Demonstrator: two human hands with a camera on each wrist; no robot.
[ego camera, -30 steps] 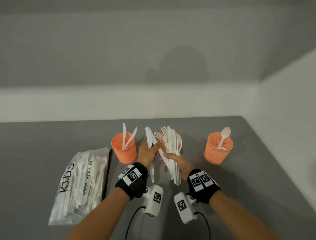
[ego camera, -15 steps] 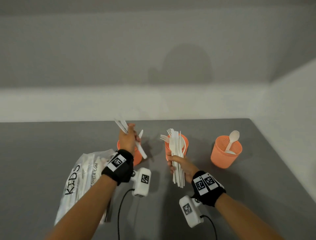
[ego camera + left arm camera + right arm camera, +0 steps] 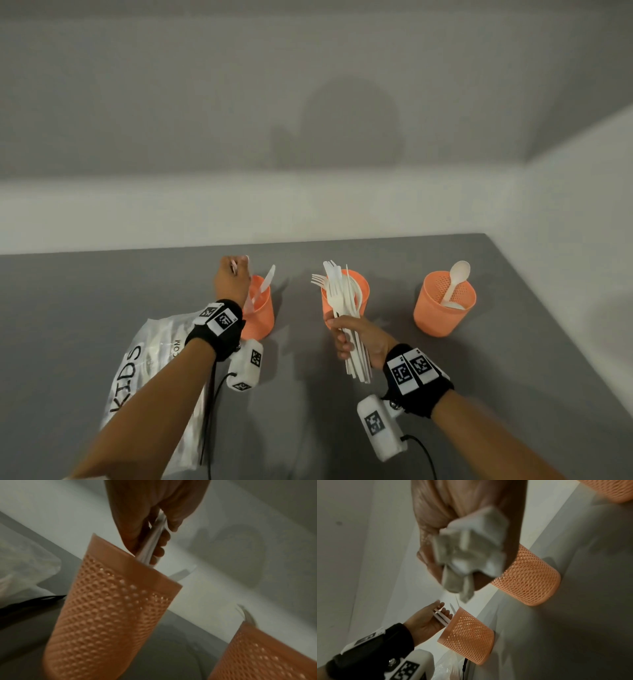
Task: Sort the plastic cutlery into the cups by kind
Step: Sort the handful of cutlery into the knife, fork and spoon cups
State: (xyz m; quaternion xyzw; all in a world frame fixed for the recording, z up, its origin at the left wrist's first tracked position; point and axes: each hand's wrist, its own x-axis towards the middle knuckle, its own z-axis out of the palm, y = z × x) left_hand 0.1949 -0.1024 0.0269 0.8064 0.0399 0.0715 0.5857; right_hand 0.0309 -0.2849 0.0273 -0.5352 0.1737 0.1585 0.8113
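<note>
Right now the left hand [image 3: 231, 283] is pinching two white knives [image 3: 441, 617] between thumb and fingers, their lower ends dipping into the left cup [image 3: 261, 311] directly under it. Another knife [image 3: 267, 280] is already leaning in that cup, just right of the hand. The right hand [image 3: 356, 337] is curling around a bundle of cutlery [image 3: 344, 308], fork tines and knife tips fanning up in front of the middle cup [image 3: 361, 286], which is standing just beyond its fingers and is half hidden by the bundle. Well off to that hand's right, the right cup [image 3: 443, 310] is holding a spoon [image 3: 454, 281].

Under the left forearm a clear bag [image 3: 137, 366] printed "KIDS" is lying flat, with more white cutlery inside, and a black cable [image 3: 207, 404] is trailing across it from the wrist camera.

Everything is sitting on a grey table [image 3: 513, 359] pushed into a corner of pale walls.

From the head view the left hand's back is covering the knives; the right wrist view is showing them clearly from the side, while the left wrist view is showing them blurred, sliding past the cup's rim. The right wrist view is seeing only the bundle's handle ends.
</note>
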